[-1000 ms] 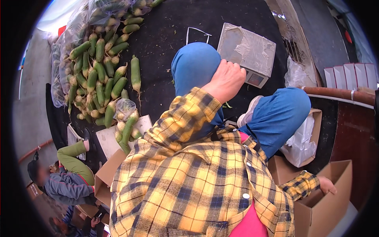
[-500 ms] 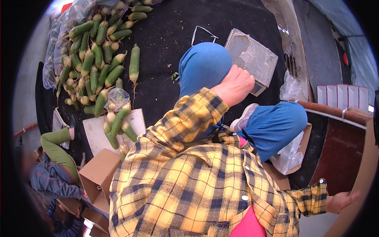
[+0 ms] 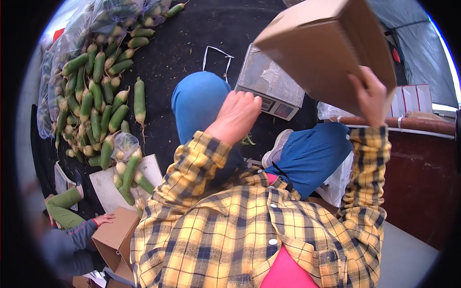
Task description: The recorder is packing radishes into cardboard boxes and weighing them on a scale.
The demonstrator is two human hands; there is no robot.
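My right hand (image 3: 370, 96) grips the side of a brown cardboard box (image 3: 312, 57), which it holds raised and tilted at the upper right. The thumb and fingers press on the box wall near its edge. Beside my blue-trousered knee, my left hand (image 3: 236, 115) is curled closed, knuckles up. Its palm side is hidden, so I cannot make out what, if anything, it holds. Just past that hand, a grey box patched with clear tape (image 3: 269, 79) lies on the black ground cover, partly hidden behind the cardboard box.
Green radishes (image 3: 96, 105) lie heaped at the left, some in plastic bags. One long radish (image 3: 139, 103) lies apart. A white board (image 3: 103, 185) carries several more. Another person's hand (image 3: 103, 219) touches an open cardboard box (image 3: 117, 235) at lower left. A brown pipe (image 3: 374, 121) runs at right.
My right hand has come up from the lower right, bringing the cardboard box over the grey one. My left hand stays closed by the knee. The view has shifted, and the other person's hand is now on their box.
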